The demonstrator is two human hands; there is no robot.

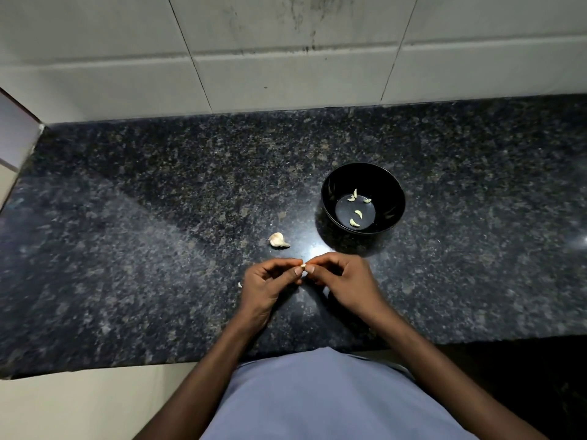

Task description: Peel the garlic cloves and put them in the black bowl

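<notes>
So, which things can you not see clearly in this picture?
- Clove, head view: mostly hidden by the fingers of both hands; how much skin remains is unclear.
- Garlic piece on the counter: too small to count its cloves.
- White scrap beside the left hand: too small to identify.

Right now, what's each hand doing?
Left hand: pinching the garlic clove.
Right hand: pinching the same clove from the other side.

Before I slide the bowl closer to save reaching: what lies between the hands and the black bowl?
Only bare countertop with a bright glare spot, in the head view. The garlic bulb sits off to the left, beside that stretch, not between the hands and the bowl.
</notes>
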